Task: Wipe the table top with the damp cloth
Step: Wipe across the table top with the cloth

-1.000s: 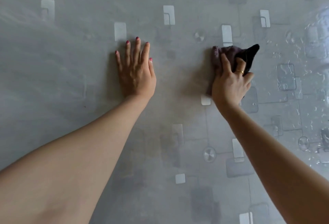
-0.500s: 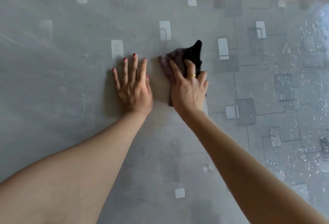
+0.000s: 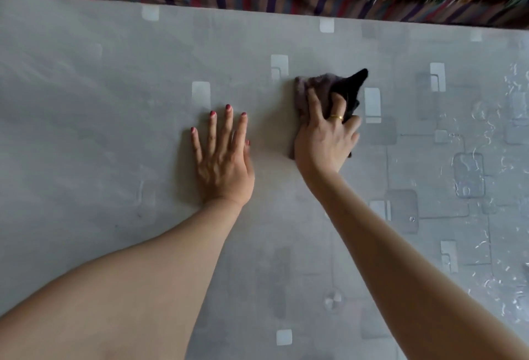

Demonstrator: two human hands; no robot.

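The right hand presses the dark cloth flat under spread fingers, its free corner pointing away, while the left hand lies open beside it.

The right hand, pressing the crumpled dark purple-black damp cloth, now sits slightly farther right of the flat left hand than half a second ago, having swept leftward before.
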